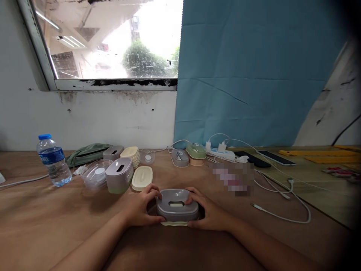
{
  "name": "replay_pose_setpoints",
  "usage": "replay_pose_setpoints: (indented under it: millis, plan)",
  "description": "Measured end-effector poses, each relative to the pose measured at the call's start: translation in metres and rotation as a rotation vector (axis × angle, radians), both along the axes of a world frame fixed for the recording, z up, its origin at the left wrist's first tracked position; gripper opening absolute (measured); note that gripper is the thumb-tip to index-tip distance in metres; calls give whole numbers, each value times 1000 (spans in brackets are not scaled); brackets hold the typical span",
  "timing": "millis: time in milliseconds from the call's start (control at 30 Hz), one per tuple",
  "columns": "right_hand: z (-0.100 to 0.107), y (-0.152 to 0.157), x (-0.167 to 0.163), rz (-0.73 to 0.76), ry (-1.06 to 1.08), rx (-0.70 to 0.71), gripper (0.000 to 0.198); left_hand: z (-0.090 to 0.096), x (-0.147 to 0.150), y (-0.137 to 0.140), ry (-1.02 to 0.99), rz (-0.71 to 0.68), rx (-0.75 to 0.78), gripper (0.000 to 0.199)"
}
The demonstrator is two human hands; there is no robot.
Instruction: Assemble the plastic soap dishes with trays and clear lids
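Observation:
In front of me on the table is a grey oval plastic cover point(177, 214) with a slot in its top. A pale cream-green rim point(175, 224) shows under its near edge. My left hand point(142, 207) grips the cover's left end, thumb at the lower front and fingers at the upper side. Around the right end closes my right hand point(210, 210), its thumb low at the front and a finger bent on top near the slot. Just beyond my left hand lies a cream oval lid point(142, 178). Beside that lid stands a stack of pale grey covers point(120, 177) with green at the bottom.
Behind are stacked cream pieces point(130, 155), clear plastic parts point(96, 175), a green pouch point(87, 153) and a water bottle point(53, 160). Toward the wall sit a green oval case point(196, 150), a grey one point(179, 157) and a power strip point(222, 153). White cables point(299, 222) trail at right.

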State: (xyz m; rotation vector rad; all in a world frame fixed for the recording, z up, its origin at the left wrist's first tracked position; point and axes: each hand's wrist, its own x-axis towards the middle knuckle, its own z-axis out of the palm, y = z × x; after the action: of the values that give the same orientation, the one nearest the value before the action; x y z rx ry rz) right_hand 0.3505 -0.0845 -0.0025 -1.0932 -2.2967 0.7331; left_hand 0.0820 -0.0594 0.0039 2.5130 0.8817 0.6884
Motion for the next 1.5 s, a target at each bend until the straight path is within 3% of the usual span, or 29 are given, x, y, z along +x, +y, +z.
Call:
replay_pose_setpoints:
  millis: [300,600,1000,1333,1500]
  plan:
    - [2,0,2,-4,-34,-46,48,5,2,-3,25,7,11,43]
    - [5,-4,2,23,-16,-11,53,-2,1,-3,51,13,20,46]
    - [18,-9,5,104,-123,-141,55,2,4,-4,-8,-29,5,43]
    - [19,-11,5,126,-189,-130,55,-3,3,-6,83,-16,31,49]
    - [19,-10,6,106,-205,-138,58,0,4,-9,35,-19,85,36]
